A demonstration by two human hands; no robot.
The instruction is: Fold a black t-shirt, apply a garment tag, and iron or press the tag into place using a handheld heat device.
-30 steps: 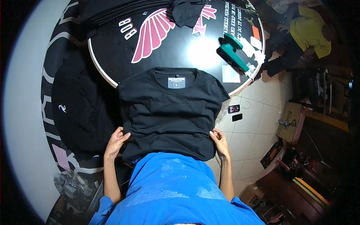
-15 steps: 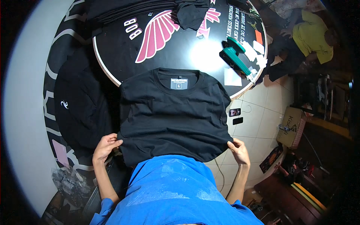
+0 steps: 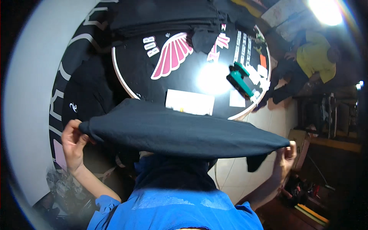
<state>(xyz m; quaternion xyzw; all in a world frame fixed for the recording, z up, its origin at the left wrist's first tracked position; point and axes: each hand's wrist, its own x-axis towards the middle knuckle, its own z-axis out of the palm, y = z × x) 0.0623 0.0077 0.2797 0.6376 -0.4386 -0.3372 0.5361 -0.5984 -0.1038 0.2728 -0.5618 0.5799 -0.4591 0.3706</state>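
Observation:
A black T-shirt (image 3: 184,132) is stretched sideways in the air between my two hands, in front of my body and above the near rim of the round table. My left hand (image 3: 74,143) pinches its left end, thumb against fingers. At the other end my right hand (image 3: 286,155) is closed on the cloth, somewhat blurred. A flap of the shirt hangs down beside my right wrist. The neck and printed label are out of sight.
The round black table (image 3: 126,73) carries a white sheet (image 3: 189,101), a green stapler (image 3: 240,81), paper scraps and a black cloth stack (image 3: 161,15). More black fabric (image 3: 84,92) lies left. A person in a yellow top (image 3: 316,57) sits at right, near a cardboard box (image 3: 299,140).
Both hands have risen and spread apart, lifting the shirt off the table edge and pulling it wide. The white sheet on the table has come into view.

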